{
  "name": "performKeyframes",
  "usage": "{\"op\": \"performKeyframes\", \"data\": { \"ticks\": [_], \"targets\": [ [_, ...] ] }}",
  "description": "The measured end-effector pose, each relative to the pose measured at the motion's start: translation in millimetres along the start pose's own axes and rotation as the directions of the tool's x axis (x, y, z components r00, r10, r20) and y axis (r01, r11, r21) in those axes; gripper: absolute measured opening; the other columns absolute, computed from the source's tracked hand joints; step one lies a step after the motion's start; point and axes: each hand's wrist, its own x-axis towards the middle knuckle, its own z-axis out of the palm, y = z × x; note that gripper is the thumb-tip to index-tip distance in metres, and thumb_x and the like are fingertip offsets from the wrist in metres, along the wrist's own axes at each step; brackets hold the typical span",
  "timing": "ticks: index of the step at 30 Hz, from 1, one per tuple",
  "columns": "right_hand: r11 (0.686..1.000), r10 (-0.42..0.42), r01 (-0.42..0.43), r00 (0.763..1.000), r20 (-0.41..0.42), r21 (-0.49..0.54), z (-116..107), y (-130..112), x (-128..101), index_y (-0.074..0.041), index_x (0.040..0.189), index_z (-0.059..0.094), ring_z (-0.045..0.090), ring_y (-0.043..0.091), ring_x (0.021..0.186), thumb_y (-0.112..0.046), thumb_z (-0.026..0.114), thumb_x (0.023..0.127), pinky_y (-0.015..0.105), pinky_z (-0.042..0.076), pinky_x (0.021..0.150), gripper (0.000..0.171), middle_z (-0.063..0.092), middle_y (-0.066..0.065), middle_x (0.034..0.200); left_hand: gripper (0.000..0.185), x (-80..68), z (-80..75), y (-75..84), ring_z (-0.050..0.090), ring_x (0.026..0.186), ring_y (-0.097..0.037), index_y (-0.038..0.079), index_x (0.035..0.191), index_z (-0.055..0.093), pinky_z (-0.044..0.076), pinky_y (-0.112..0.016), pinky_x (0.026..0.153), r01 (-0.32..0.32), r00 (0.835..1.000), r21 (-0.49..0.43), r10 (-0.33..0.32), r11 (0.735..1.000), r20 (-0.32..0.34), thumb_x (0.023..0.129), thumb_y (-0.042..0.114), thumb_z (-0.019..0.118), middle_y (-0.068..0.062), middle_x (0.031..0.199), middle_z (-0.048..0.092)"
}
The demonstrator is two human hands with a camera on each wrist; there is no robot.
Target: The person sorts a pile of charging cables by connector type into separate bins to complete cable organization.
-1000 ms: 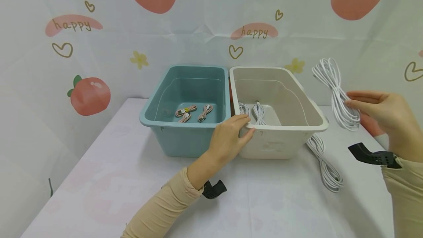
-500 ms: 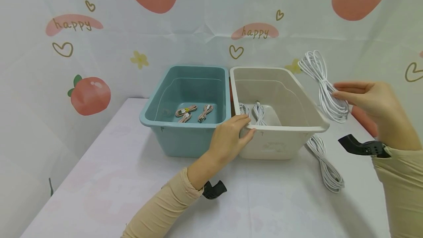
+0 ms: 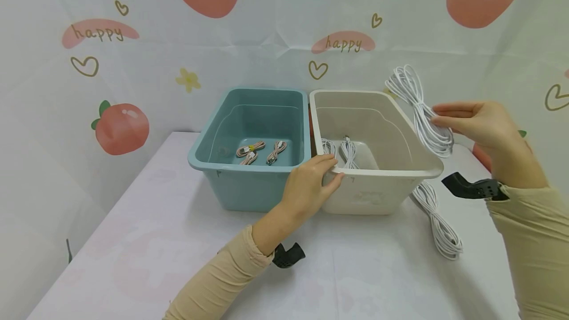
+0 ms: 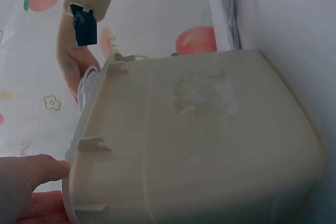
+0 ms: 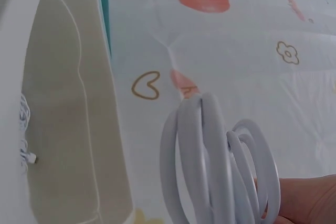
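My right hand [image 3: 482, 125] pinches a coiled white cable [image 3: 420, 112] by its lower loops, in the air at the right rim of the cream bin [image 3: 378, 191]. In the right wrist view the cable's loops [image 5: 202, 161] fill the foreground. My left hand [image 3: 308, 181] grips the cream bin's near left rim corner; the left wrist view has its thumb [image 4: 50, 169] on one side of the rim and fingers on the other. Inside that bin lie two smaller white cable bundles [image 3: 348, 152]. Another coiled white cable [image 3: 437, 223] rests on the table right of the bin.
A blue bin [image 3: 253, 189] stands left against the cream one, with several pinkish cable bundles [image 3: 276, 152] on its floor. Both bins sit toward the back of the white-covered table [image 3: 178, 241], before a printed backdrop [image 3: 266, 23].
My right hand has carried the coiled white cable left and slightly up, from right of the cream bin to over its right rim. The left hand stays on the rim.
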Motion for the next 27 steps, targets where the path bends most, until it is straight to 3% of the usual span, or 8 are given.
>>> {"op": "performKeyframes", "data": {
  "ticks": [5, 10, 13, 17, 20, 22, 24, 27],
  "targets": [
    [0.997, -0.004, 0.004, 1.000, 0.001, -0.080, 4, -8, 5, -0.049, 0.119, 0.058, 0.045, -0.008, 0.093, -0.058, 0.068, 0.073, 0.056, 0.023, 0.109, 0.048, 0.053, -0.045, 0.084, 0.027, -0.2, -0.5, 0.6, 0.066, 0.106, -0.018, 0.006, 0.107, 0.070, 0.056, -0.028, 0.083, 0.009, 1.000, -0.002, -0.009, 1.000, 0.004, 0.085, 0.022, 0.067, -0.005, 0.115, 0.068],
    [0.999, 0.007, -0.006, 1.000, 0.030, -0.038, 10, -16, 12, -0.048, 0.117, 0.059, 0.044, 0.007, 0.116, -0.057, 0.071, 0.071, 0.060, 0.024, 0.110, 0.048, 0.059, -0.043, 0.078, 0.027, 0.0, 0.0, 0.1, 0.066, 0.105, -0.019, 0.005, 0.106, 0.070, 0.056, -0.028, 0.082, 0.007, 1.000, -0.004, -0.007, 1.000, 0.006, 0.085, 0.022, 0.067, -0.006, 0.114, 0.068],
    [0.999, -0.033, 0.033, 0.999, 0.017, -0.033, 14, -21, 19, -0.051, 0.103, 0.064, 0.051, -0.005, 0.102, -0.052, 0.073, 0.072, 0.042, 0.037, 0.106, 0.032, 0.061, -0.041, 0.074, 0.027, -0.2, -0.1, 0.1, 0.066, 0.106, -0.019, 0.005, 0.107, 0.070, 0.056, -0.028, 0.082, 0.003, 1.000, -0.006, -0.003, 1.000, 0.008, 0.085, 0.022, 0.067, -0.007, 0.115, 0.068],
    [0.997, -0.070, 0.070, 0.998, -0.001, -0.038, 18, -25, 26, -0.053, 0.087, 0.066, 0.051, -0.017, 0.077, -0.047, 0.075, 0.072, 0.011, 0.044, 0.077, 0.018, 0.061, -0.038, 0.069, 0.028, -0.3, -0.2, 0.0, 0.066, 0.106, -0.019, 0.005, 0.107, 0.070, 0.056, -0.028, 0.082, -0.004, 1.000, -0.008, 0.004, 1.000, 0.004, 0.085, 0.022, 0.067, -0.007, 0.115, 0.068],
    [0.998, -0.061, 0.061, 0.998, 0.028, -0.023, 20, -27, 31, -0.053, 0.087, 0.066, 0.052, -0.014, 0.077, -0.047, 0.075, 0.073, 0.026, 0.047, 0.094, 0.019, 0.061, -0.038, 0.070, 0.028, -0.1, -0.1, 0.0, 0.066, 0.106, -0.019, 0.004, 0.107, 0.070, 0.056, -0.028, 0.083, -0.006, 1.000, -0.009, 0.006, 1.000, 0.002, 0.085, 0.022, 0.067, -0.007, 0.115, 0.068],
    [0.999, -0.043, 0.044, 0.998, 0.056, -0.018, 21, -28, 34, -0.055, 0.089, 0.065, 0.054, -0.007, 0.089, -0.048, 0.075, 0.073, 0.048, 0.038, 0.107, 0.020, 0.061, -0.040, 0.071, 0.028, -0.1, -0.2, 0.0, 0.066, 0.106, -0.019, 0.004, 0.107, 0.070, 0.056, -0.028, 0.083, -0.008, 1.000, -0.009, 0.008, 1.000, 0.001, 0.085, 0.022, 0.067, -0.007, 0.115, 0.068],
    [1.000, -0.025, 0.026, 0.996, 0.090, -0.013, 22, -29, 37, -0.056, 0.089, 0.064, 0.053, 0.004, 0.106, -0.049, 0.074, 0.074, 0.068, 0.022, 0.107, 0.020, 0.060, -0.041, 0.072, 0.028, -0.2, -0.3, 0.3, 0.066, 0.106, -0.019, 0.004, 0.107, 0.070, 0.056, -0.029, 0.083, -0.007, 1.000, -0.010, 0.007, 1.000, 0.001, 0.085, 0.022, 0.067, -0.007, 0.115, 0.068],
    [1.000, -0.016, 0.016, 0.994, 0.105, -0.007, 26, -29, 42, -0.055, 0.086, 0.064, 0.045, 0.022, 0.122, -0.049, 0.074, 0.074, 0.070, 0.019, 0.106, 0.017, 0.060, -0.040, 0.071, 0.028, -0.3, -0.6, 0.5, 0.066, 0.107, -0.020, 0.004, 0.107, 0.070, 0.056, -0.029, 0.083, -0.003, 1.000, -0.011, 0.003, 1.000, 0.004, 0.085, 0.022, 0.067, -0.007, 0.115, 0.068]
  ]
}}
